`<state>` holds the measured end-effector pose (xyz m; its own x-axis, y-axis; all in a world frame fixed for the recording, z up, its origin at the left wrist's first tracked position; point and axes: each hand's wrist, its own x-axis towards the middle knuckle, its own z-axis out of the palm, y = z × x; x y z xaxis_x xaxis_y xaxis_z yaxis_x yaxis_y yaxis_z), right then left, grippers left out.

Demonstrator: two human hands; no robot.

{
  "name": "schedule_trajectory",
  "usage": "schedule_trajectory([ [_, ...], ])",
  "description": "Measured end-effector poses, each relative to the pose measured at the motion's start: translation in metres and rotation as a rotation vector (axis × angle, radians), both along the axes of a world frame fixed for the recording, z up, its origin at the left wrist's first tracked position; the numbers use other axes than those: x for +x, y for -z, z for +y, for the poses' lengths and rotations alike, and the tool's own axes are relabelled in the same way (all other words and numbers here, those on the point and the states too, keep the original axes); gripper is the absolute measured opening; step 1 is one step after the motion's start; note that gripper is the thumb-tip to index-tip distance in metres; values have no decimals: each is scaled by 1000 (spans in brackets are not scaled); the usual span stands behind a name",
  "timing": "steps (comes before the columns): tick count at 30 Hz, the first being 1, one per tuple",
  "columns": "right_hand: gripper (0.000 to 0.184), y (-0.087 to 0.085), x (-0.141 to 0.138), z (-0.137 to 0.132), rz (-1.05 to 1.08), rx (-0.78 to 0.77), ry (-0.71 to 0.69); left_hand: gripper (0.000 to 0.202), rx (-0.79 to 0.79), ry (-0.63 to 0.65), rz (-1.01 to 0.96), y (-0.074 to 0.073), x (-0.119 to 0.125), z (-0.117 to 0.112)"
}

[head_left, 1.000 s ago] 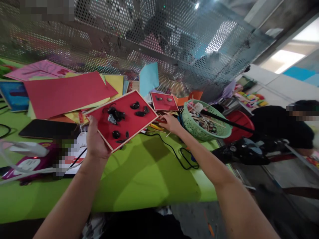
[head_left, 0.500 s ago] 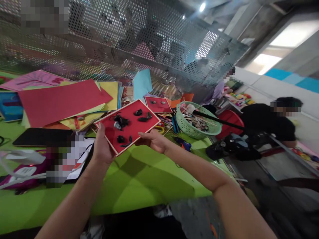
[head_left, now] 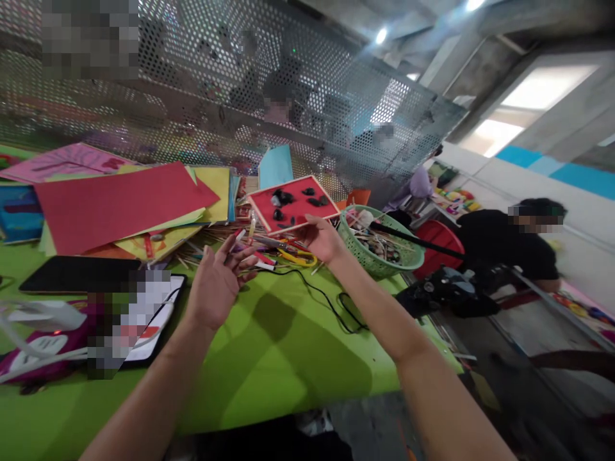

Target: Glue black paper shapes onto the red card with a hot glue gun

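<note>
My right hand (head_left: 323,238) grips the near edge of a red framed board (head_left: 294,203) with several dark stones stuck on it, holding it out over the far clutter beside the green basket (head_left: 384,240). My left hand (head_left: 218,282) hovers above the green table (head_left: 269,346) with its fingers spread and nothing in it. Just beyond its fingertips lie sticks, scissors with yellow handles (head_left: 293,255) and a black cable (head_left: 331,301).
Sheets of coloured paper, a big red one (head_left: 120,205) on top, are piled at the left. A black phone (head_left: 72,274) and a tablet lie near left. A perforated metal screen (head_left: 288,102) backs the table. Another person in black (head_left: 509,246) sits at the right.
The red board passed from my left hand to my right hand, which carried it away toward the back by the basket. My left hand let go and opened.
</note>
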<state>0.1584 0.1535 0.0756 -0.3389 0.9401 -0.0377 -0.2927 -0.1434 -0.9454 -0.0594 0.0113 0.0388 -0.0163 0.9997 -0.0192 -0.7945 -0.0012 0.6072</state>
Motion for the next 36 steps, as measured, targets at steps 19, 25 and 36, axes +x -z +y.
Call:
schedule_trajectory([
  [19, 46, 11, 50, 106, -392, -305, 126, 51, -57, 0, 70, 1, 2, -1],
  [25, 44, 6, 56, 87, -587, -322, -34, 47, -51, 61, 249, 9, 7, -3],
  [36, 34, 19, 24, 81, -670, -80, 20, 40, 270, 740, 774, 9, 13, -15],
])
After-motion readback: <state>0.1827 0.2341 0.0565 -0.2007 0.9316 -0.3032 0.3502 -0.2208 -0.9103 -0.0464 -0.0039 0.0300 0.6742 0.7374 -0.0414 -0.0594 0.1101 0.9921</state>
